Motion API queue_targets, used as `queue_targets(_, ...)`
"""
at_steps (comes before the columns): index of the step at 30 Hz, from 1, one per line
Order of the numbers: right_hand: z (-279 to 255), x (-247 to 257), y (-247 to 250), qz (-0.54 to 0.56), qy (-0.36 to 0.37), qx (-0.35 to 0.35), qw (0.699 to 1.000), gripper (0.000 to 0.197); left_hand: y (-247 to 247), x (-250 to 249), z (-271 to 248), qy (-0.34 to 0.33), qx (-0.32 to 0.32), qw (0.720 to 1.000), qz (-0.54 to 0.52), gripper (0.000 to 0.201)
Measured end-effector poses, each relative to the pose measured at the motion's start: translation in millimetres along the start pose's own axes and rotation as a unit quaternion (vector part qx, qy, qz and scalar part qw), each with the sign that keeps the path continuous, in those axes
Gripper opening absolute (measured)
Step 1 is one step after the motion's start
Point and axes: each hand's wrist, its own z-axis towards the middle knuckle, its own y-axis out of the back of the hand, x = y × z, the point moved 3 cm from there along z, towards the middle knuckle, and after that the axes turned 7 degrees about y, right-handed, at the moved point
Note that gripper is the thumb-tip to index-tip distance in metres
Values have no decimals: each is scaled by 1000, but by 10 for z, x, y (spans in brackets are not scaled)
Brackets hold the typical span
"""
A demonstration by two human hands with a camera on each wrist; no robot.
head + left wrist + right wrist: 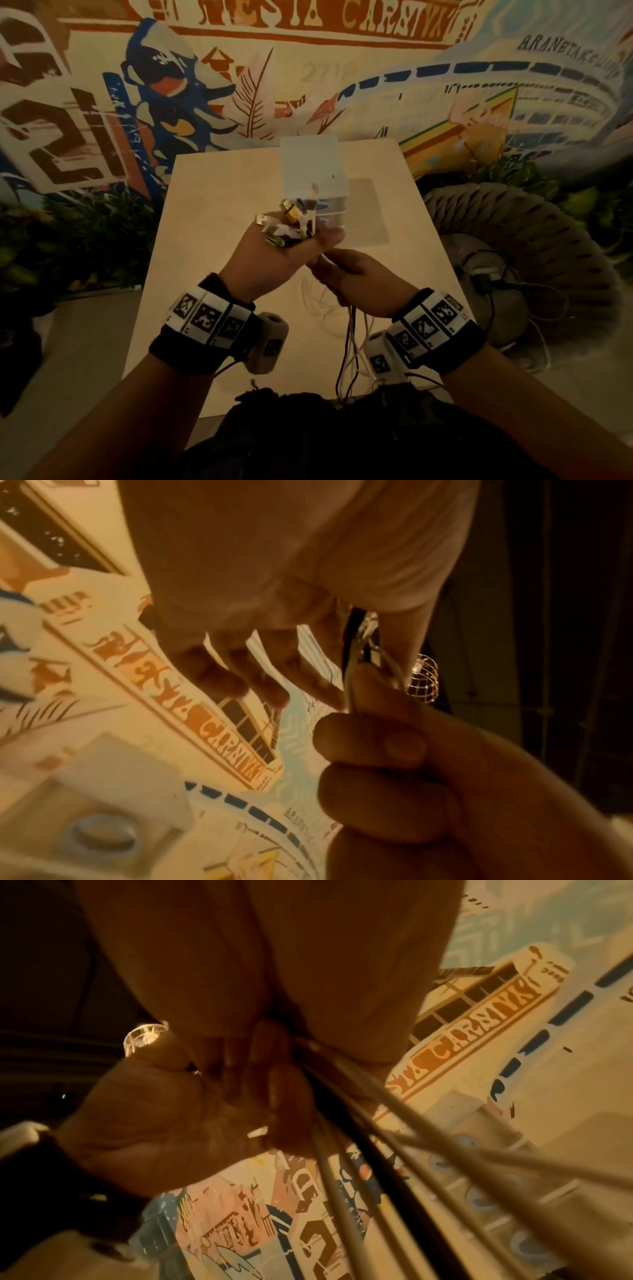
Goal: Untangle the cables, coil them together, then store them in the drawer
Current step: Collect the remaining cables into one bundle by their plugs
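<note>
Painted mural wall fills the background behind a pale square table, whose far edge runs close under the mural and whose near edge ends just in front of the person's dark clothing. On the far middle of the table stands a small translucent drawer unit, set back from both side edges, with bare tabletop to its left and right. To the right of the table, beyond its edge, sits a round woven basket chair with dark cords lying in it; dim green foliage crowds the floor on the left side.

Both hands are raised over the middle of the table, in front of the drawer unit and touching each other. The left hand is clamped around a bunch of cable ends, with USB plugs sticking up out of the fist in white, yellow and green. The right hand sits just beside and below it, thumb and fingers pinched tight on the cables, which hang down as white and dark red strands past the right wrist toward the table's near edge. A few white loops lie on the tabletop under the hands. In the right wrist view the strands fan out taut from the closed fingers. Both wrists wear black bands with printed marker tiles
</note>
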Motion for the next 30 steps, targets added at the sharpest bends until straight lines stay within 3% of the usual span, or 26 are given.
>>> queue_targets(3,16,-57,-55,36,-12,3,999,21,-88,80,17,65,81,992,-65,3)
queue_targets(5,18,-20,-64,54,19,5,998,18,-171,84,23,59,95,991,-72,17)
queue_targets(7,16,-24,-56,51,36,7,998,29,-242,108,42,74,104,984,-124,19)
queue_targets(11,22,-102,-47,31,29,-13,999,26,-352,168,75,94,157,971,-152,28)
queue_targets(13,30,-136,-52,21,18,-19,999,23,-384,133,99,83,145,973,-157,28)
queue_targets(17,49,-349,-81,70,-7,-17,997,44,-305,101,210,58,76,972,-216,35)
queue_targets(20,10,-592,-68,77,-43,-5,996,52,-198,76,266,43,44,950,-306,39)
queue_targets(23,-93,-810,-53,108,-79,31,991,53,-164,69,292,61,20,922,-382,31)
queue_targets(26,-236,-935,-17,91,-94,58,990,57,-127,71,325,87,-49,901,-422,23)
queue_targets(30,-439,-1111,26,86,-138,78,984,54,-112,37,315,66,-44,890,-448,24)
